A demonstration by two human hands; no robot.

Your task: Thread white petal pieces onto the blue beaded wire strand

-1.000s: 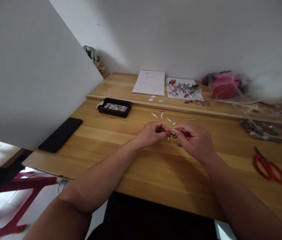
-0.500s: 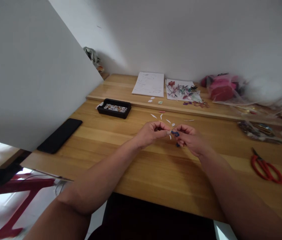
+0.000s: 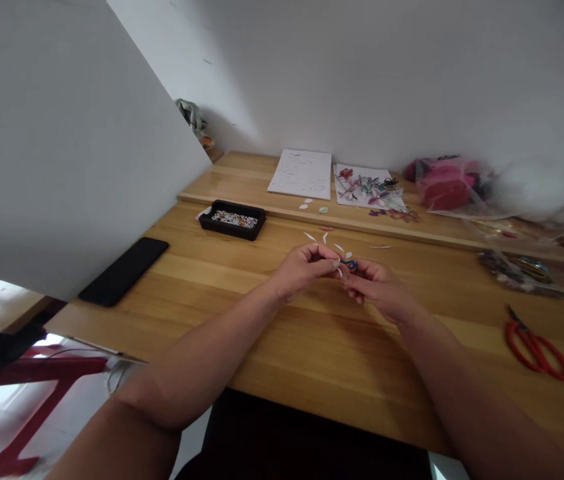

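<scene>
Between my two hands, over the wooden table, is a small dark blue curled piece; its exact kind is too small to tell. My left hand pinches its left end between thumb and forefinger. My right hand is closed at its right side, thumb and fingers touching it from below. A white sliver shows at the fingertips. Just beyond my hands lie several white slivers, a pale petal-like piece and a reddish one.
A black tray of small beads and a black phone are at left. Red-handled scissors lie at right, below clear bags. On the raised ledge are white sheets, colourful petal-like pieces and pink bundles.
The blue piece has turned to lie more sideways, and its dangling lower end no longer shows. My right hand has rolled and moved its fingers below it. The view has shifted slightly.
</scene>
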